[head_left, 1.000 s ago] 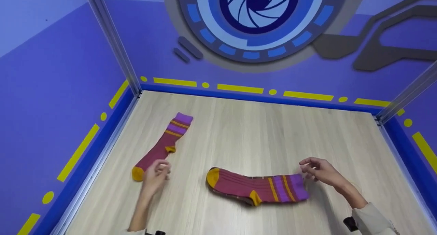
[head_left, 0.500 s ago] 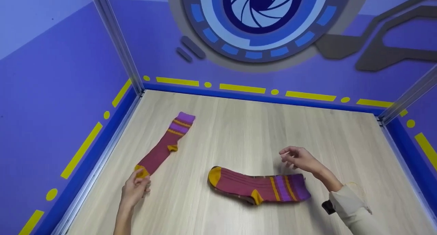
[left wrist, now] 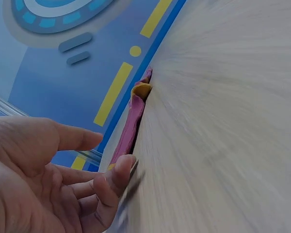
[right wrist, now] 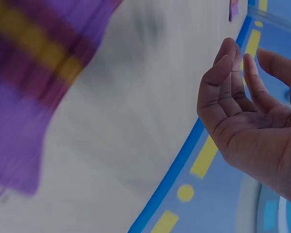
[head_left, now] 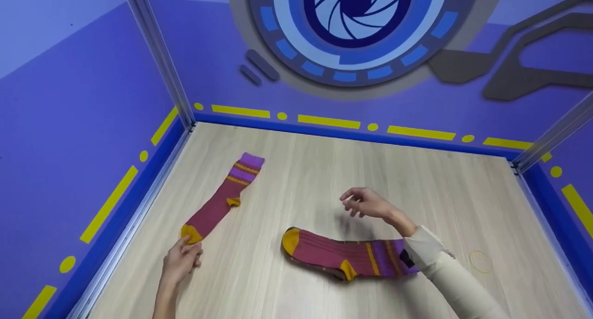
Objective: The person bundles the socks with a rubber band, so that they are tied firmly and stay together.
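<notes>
A maroon sock [head_left: 211, 214] with purple-and-mustard stripes and a mustard toe lies slanted on the left of the table. My left hand [head_left: 179, 262] is at its toe, fingertips overlapping the mustard edge in the head view. The left wrist view has the thumb apart from loosely bent fingers [left wrist: 106, 194], with the sock [left wrist: 130, 126] stretching away beyond them. A matching sock [head_left: 319, 249] lies crosswise in the middle, dark fabric showing along its lower edge. Over the table behind it hovers my right hand [head_left: 368, 203], loosely curved and holding nothing; its sleeve hides part of the striped cuff.
A thin yellow rubber band [head_left: 481, 261] lies on the wood-grain table [head_left: 296, 170] at the right. Blue-purple printed walls [head_left: 83, 147] rise at the back and both sides, with metal posts [head_left: 162, 54] at the corners.
My right hand has moved left from the middle sock's cuff, its forearm now crossing that cuff and uncovering the rubber band. The left hand has drawn back toward the slanted sock's toe.
</notes>
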`<state>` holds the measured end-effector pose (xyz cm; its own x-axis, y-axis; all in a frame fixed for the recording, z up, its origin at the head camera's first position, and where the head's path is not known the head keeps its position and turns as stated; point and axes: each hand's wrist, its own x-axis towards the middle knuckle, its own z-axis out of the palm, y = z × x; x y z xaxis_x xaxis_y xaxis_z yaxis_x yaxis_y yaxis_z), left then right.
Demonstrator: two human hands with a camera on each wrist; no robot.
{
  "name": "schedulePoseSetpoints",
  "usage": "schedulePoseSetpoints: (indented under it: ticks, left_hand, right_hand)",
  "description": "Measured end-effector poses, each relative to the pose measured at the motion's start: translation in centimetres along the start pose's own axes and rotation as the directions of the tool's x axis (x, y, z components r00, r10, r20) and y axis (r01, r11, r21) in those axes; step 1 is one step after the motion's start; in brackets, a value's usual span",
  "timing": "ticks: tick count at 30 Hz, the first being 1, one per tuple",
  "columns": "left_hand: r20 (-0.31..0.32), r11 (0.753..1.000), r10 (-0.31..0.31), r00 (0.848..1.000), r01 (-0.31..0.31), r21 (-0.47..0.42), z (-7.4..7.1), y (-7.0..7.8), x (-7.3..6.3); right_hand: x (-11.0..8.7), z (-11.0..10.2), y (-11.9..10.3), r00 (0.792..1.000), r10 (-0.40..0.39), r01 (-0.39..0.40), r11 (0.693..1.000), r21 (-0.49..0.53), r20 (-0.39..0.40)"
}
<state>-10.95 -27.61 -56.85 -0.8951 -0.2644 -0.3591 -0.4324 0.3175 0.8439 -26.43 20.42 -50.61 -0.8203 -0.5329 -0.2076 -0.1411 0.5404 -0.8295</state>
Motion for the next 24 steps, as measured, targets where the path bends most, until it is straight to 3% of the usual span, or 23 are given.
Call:
schedulePoseSetpoints:
  ticks: [4,11,17,20,24]
  left_hand:
    - [0.006,1.000,-0.002,1.000,0.002,0.007,-0.4,0.1,0.3]
    - [0.028,0.997,-0.067,0.997,0.068,-0.033,-1.0,0.0,1.1]
    - [-0.004,0.998,-0.046,0.999,0.046,0.039,-1.0,-0.1,1.4]
    - [-0.026,0.997,-0.041,0.999,0.042,0.066,-1.1,0.0,1.4]
    - [-0.033,0.995,-0.024,0.999,0.027,0.093,-0.9,-0.2,1.5]
  right_hand:
    - [2.6,2.4,-1.8,0.997,-0.044,0.047,0.997,-0.053,0.071]
    - [7.3,7.4,-4.6,0.973,-0.069,0.105,0.983,-0.152,0.222]
    - [11.9,10.9,-6.5,0.955,-0.073,0.135,0.970,-0.200,0.287]
    - [14.2,12.3,-6.8,0.958,-0.067,0.131,0.967,-0.218,0.277]
    - [16.5,14.0,-6.9,0.974,-0.088,0.128,0.975,-0.184,0.208]
